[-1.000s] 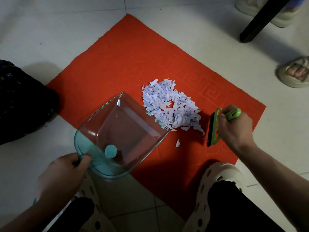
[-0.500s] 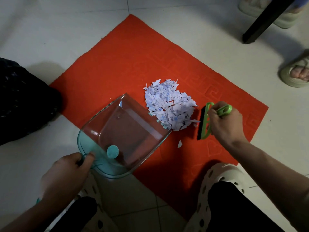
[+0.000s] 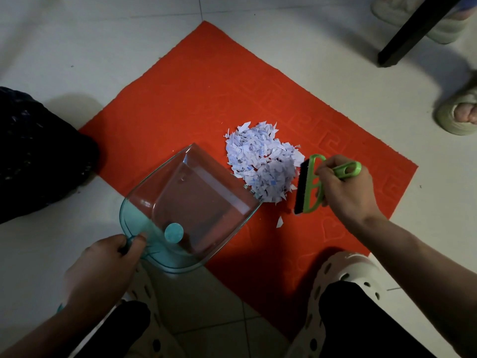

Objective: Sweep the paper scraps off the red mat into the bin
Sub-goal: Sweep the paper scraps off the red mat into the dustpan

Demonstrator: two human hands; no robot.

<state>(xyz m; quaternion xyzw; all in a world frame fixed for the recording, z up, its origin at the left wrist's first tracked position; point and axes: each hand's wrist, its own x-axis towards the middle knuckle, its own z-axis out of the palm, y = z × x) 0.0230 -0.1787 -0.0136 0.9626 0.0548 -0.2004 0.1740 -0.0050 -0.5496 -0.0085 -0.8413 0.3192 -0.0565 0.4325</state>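
Observation:
A heap of white and blue paper scraps (image 3: 260,161) lies in the middle of the red mat (image 3: 206,94). My right hand (image 3: 346,189) grips a green hand brush (image 3: 309,186) whose black bristles touch the heap's right side. My left hand (image 3: 103,267) holds the handle of a clear teal dustpan (image 3: 188,210); the pan's lip meets the heap's lower left edge. One loose scrap (image 3: 279,222) lies alone below the brush. The black bin bag (image 3: 38,156) sits at the left edge.
My two white perforated clogs (image 3: 346,270) stand at the mat's near edge on the tiled floor. A black furniture leg (image 3: 413,32) rises at top right, with another person's sandalled foot (image 3: 459,112) beside it.
The brush moved left against the heap, pushing the scraps into a tighter pile toward the dustpan lip. The dustpan and my left hand barely moved.

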